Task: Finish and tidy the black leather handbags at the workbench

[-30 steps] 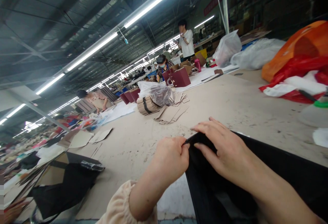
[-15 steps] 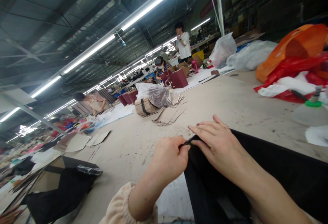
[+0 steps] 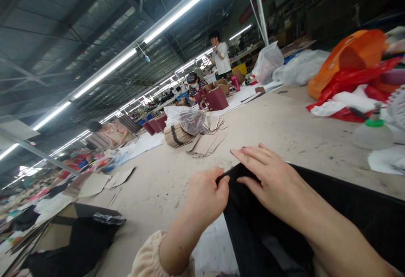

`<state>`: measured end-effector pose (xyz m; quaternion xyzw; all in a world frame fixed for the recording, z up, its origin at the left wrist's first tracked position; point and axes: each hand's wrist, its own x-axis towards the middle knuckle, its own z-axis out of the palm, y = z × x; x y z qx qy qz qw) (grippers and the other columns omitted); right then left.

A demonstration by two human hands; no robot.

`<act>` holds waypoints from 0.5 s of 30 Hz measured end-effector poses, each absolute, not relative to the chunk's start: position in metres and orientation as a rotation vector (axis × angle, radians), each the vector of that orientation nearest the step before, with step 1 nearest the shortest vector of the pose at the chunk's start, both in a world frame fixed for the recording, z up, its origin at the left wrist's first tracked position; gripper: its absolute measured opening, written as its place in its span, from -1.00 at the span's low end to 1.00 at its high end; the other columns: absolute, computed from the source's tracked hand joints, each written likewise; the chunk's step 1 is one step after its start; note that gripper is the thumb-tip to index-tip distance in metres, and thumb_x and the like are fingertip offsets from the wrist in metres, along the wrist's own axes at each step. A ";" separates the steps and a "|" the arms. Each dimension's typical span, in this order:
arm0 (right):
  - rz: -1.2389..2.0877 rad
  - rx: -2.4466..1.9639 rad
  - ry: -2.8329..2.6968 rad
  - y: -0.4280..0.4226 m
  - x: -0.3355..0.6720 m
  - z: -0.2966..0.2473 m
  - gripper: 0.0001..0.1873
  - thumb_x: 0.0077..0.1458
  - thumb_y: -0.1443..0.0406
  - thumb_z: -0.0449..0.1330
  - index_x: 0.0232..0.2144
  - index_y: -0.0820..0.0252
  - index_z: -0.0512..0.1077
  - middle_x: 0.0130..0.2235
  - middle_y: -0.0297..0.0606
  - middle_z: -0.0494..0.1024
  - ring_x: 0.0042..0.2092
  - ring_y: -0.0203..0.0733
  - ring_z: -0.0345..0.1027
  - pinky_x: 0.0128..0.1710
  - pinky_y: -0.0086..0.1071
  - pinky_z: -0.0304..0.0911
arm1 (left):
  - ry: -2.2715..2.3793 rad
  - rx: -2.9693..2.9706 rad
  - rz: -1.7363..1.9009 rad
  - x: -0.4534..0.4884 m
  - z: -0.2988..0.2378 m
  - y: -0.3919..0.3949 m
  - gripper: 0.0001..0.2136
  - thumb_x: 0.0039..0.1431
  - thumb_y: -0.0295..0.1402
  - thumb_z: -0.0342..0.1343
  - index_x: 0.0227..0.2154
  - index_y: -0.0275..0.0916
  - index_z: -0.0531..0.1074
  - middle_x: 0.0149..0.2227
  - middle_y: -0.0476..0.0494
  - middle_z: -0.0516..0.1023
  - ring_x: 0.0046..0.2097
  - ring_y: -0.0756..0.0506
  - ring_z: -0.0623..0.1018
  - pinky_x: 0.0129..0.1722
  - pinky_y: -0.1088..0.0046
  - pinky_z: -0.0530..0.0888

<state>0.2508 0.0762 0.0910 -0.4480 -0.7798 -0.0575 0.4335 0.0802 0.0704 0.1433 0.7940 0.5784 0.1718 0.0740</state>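
A black fabric-covered piece with raised edges, like an open box or bag lining, lies in front of me and runs off to the right. My left hand pinches its near-left corner edge between thumb and curled fingers. Over the same corner lies my right hand, its fingers stretched across the edge and its thumb apart from them on the inner side. The two hands are close together. The fabric under my right palm is hidden.
Ahead lie a bundle of cardboard strips, loose card pieces and a clear plastic bag. Maroon boxes stand beyond. At right are a squeeze bottle and an orange bag. Another black-covered box sits left. Co-workers are farther back.
My right thumb and fingers have spread a little farther apart at the corner. My left hand keeps its pinch and has shifted slightly left in view. The camera has turned slightly.
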 end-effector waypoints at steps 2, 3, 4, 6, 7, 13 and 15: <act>-0.219 -1.237 -1.915 0.071 0.259 0.094 -0.48 0.02 0.39 0.22 0.08 0.32 0.33 0.08 -0.06 0.42 0.12 -0.02 0.21 0.17 -0.11 0.10 | 1.743 2.377 0.512 0.080 0.144 0.071 -0.76 0.12 -0.36 -0.01 -0.64 -0.25 0.23 -0.66 0.07 0.18 -0.55 0.06 0.18 -0.52 0.47 0.05; -0.253 -1.307 -1.898 0.069 0.262 0.095 -0.53 0.02 0.38 0.22 0.03 0.32 0.37 0.05 -0.04 0.44 0.10 0.04 0.24 0.14 -0.04 0.10 | 1.740 2.372 0.511 0.080 0.144 0.071 -0.74 0.12 -0.35 -0.01 -0.65 -0.25 0.21 -0.67 0.07 0.16 -0.55 0.06 0.18 -0.52 0.47 0.05; -0.274 -1.367 -1.890 0.067 0.265 0.096 -0.58 0.03 0.36 0.22 -0.01 0.32 0.42 0.00 -0.03 0.48 0.05 0.07 0.29 0.13 0.02 0.10 | 1.739 2.362 0.510 0.080 0.144 0.072 -0.73 0.11 -0.35 0.00 -0.66 -0.26 0.20 -0.67 0.07 0.15 -0.56 0.06 0.18 -0.52 0.48 0.05; -0.284 -1.438 -1.896 0.064 0.268 0.097 -0.67 0.06 0.33 0.20 -0.09 0.28 0.47 -0.09 -0.08 0.55 -0.07 0.05 0.38 0.10 0.09 0.09 | 1.740 2.324 0.523 0.079 0.143 0.073 -0.73 0.10 -0.34 0.01 -0.67 -0.26 0.20 -0.68 0.08 0.14 -0.56 0.06 0.18 -0.53 0.48 0.06; -0.282 -1.450 -1.903 0.064 0.268 0.098 -0.70 0.08 0.31 0.19 -0.10 0.25 0.48 -0.13 -0.11 0.56 -0.11 0.03 0.40 0.09 0.08 0.10 | 1.741 2.294 0.537 0.078 0.142 0.074 -0.73 0.09 -0.33 0.02 -0.67 -0.26 0.22 -0.68 0.08 0.15 -0.56 0.06 0.19 -0.54 0.49 0.07; -0.269 -1.484 -1.915 0.066 0.266 0.098 -0.74 0.14 0.28 0.14 -0.11 0.15 0.49 -0.15 -0.21 0.59 -0.15 -0.03 0.44 0.08 0.03 0.10 | 1.625 2.151 0.621 0.075 0.139 0.079 -0.84 0.09 -0.26 0.09 -0.44 -0.24 0.47 -0.58 0.04 0.37 -0.50 0.03 0.31 -0.50 0.52 0.19; -0.256 -1.493 -1.914 0.067 0.266 0.098 -0.74 0.14 0.29 0.14 -0.11 0.17 0.48 -0.15 -0.21 0.59 -0.15 -0.04 0.44 0.08 0.00 0.10 | 1.555 2.135 0.592 0.075 0.140 0.080 -0.83 0.09 -0.24 0.11 -0.35 -0.21 0.51 -0.53 0.02 0.44 -0.47 0.02 0.35 -0.48 0.52 0.22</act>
